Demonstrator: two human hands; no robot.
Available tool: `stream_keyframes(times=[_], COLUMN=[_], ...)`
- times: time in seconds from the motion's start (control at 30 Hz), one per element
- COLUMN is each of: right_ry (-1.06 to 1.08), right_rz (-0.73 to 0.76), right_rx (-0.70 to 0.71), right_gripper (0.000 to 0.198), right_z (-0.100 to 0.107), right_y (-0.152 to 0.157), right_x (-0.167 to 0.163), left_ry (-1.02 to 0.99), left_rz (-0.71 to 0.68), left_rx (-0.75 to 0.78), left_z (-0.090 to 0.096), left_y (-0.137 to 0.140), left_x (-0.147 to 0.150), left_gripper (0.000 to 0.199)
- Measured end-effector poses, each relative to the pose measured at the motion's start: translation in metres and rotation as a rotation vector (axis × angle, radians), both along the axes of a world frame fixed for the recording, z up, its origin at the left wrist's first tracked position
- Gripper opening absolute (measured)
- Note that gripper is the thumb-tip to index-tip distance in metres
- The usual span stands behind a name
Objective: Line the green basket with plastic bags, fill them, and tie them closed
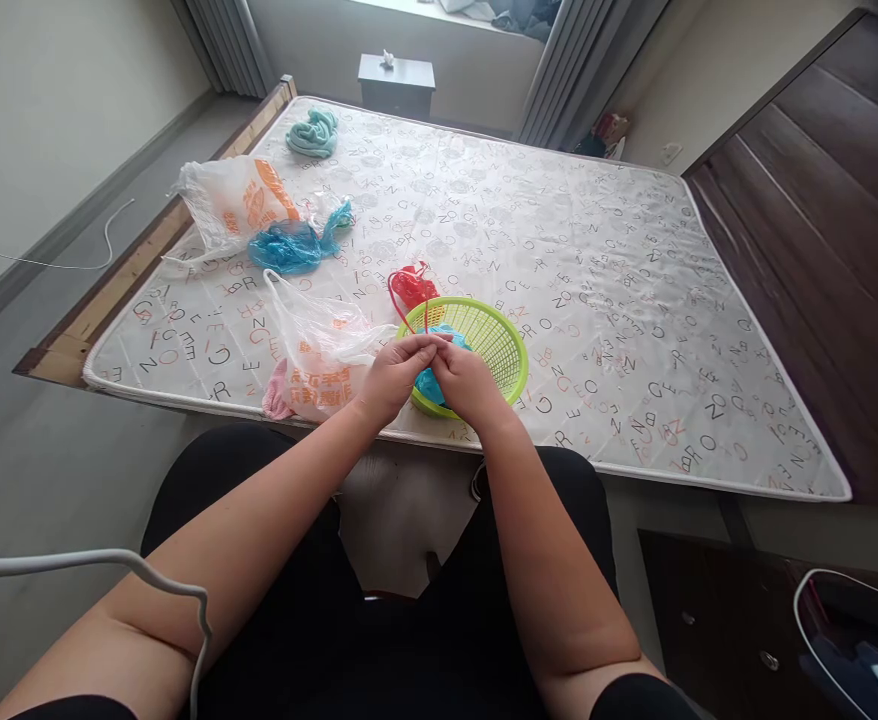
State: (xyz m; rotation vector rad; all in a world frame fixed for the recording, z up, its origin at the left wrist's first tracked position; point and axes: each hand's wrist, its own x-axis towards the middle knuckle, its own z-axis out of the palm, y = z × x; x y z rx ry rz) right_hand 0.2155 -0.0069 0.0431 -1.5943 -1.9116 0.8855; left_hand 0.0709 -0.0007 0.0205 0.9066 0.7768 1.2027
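Note:
My left hand (397, 375) and my right hand (467, 378) meet at the fingertips, both closed in a pinch, above the near left part of a lime-green plastic basket (523, 362). A thin red strand (398, 308) runs in a loop down to my fingers and appears to be held there. Its ends are hidden by the hands. Beyond the basket's rim lies crumpled red plastic (415, 288), close to the strand. Inside the basket, partly behind my hands, is a bright blue plastic bag (430, 386).
Left of the basket lies a white plastic bag (323, 350) with orange print, a pink cloth (278, 390) beside it. Farther back are another white bag (236, 200), a blue bag (289, 246) and a mint-green cloth (313, 133). All rest on a letter-patterned mattress (619, 300).

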Motion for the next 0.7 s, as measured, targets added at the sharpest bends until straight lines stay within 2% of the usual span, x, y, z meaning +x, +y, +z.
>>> stream_keyframes(times=[0.1, 0.17, 0.2, 0.27, 0.33, 0.43, 0.57, 0.7], right_ry=[0.026, 0.151, 0.237, 0.408, 0.541, 0.659, 0.742, 0.795], right_rz=[0.042, 0.025, -0.008, -0.092, -0.15, -0.182, -0.202, -0.222], right_rx=[0.008, 0.059, 0.089, 0.114, 0.083, 0.039, 0.053, 0.062], right_gripper=[0.036, 0.038, 0.042, 0.052, 0.062, 0.071, 0.076, 0.076], right_z=[0.001, 0.004, 0.006, 0.01, 0.013, 0.015, 0.015, 0.015], right_y=[-0.002, -0.004, -0.005, -0.007, -0.007, -0.006, -0.004, -0.004], right_x=[0.0, 0.0, -0.001, -0.001, -0.001, -0.001, -0.001, -0.003], left_ry=[-0.132, -0.251, -0.294, -0.337, -0.31, -0.091, 0.277, 0.406], left_rz=[0.13, 0.226, 0.251, 0.211, 0.08, -0.103, -0.139, -0.223], left_rx=[-0.163, -0.292, -0.342, -0.396, -0.367, -0.235, -0.1, 0.013], left_z=[0.001, 0.003, 0.005, 0.008, 0.011, 0.01, 0.002, -0.005], left_y=[0.004, 0.009, 0.011, 0.014, 0.014, 0.007, -0.005, -0.011], left_x=[-0.001, -0.006, -0.009, -0.015, -0.018, -0.014, -0.001, 0.006], left_gripper=[0.011, 0.009, 0.012, 0.018, 0.019, 0.018, 0.021, 0.019])
